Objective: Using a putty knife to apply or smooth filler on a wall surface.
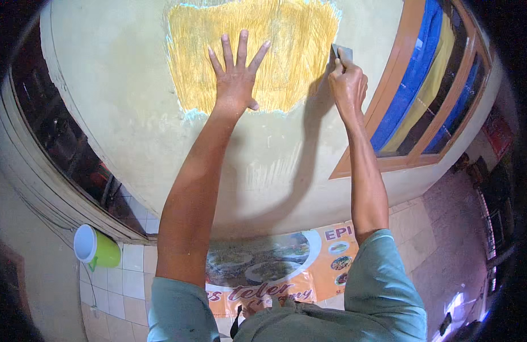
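Pressing flat and open on the yellow patch (252, 51), the left hand (236, 77) is bracing while the right hand (348, 82) is gripping a scraper (338, 52) at the patch's right edge.

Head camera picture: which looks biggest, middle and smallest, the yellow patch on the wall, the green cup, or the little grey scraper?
1. Yellow patch, biggest by far.
2. Green cup, though it sits farther down on the floor, so it may look smaller than it is.
3. Grey scraper in the right hand, mostly hidden.
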### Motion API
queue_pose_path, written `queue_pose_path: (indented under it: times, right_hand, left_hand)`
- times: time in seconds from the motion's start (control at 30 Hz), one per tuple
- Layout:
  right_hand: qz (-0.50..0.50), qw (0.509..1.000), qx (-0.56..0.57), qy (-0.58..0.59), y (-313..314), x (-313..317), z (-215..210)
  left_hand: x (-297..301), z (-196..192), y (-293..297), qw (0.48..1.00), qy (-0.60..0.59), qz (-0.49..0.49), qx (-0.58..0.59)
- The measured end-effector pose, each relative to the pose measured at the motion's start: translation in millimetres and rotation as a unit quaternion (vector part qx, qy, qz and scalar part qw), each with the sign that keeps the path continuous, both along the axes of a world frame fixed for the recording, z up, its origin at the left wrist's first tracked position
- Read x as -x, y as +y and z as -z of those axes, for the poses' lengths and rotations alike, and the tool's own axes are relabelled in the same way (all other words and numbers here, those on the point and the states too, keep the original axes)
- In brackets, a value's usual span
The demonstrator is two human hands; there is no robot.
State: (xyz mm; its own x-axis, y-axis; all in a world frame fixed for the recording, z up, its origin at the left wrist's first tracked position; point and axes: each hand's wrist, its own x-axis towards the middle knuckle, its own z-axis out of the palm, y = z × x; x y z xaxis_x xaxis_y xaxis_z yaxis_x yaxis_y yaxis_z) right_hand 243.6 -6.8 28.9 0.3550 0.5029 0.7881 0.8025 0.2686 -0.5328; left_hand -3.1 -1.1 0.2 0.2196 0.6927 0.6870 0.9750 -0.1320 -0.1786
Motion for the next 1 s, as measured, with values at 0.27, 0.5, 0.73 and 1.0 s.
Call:
queue_pose_path:
  times: [0.27,0.5,0.73,1.0]
  right_hand:
    - [-0.003,0.999,-0.033,-0.002,-3,-1,-14]
    - [-0.025,0.998,-0.045,0.019,-3,0,-36]
    - [-0.018,1.0,-0.003,-0.004,-2,0,-1]
    - [0.0,0.999,-0.032,-0.021,-2,-4,-22]
  left_hand:
    - [3,-1,1,0.999,-0.014,0.044,0.006]
    - [-3,2,2,1.0,-0.012,0.019,-0.011]
    - [3,3,2,0.998,-0.026,0.061,-0.006]
    - [2,1,1,0.997,-0.03,0.064,-0.008]
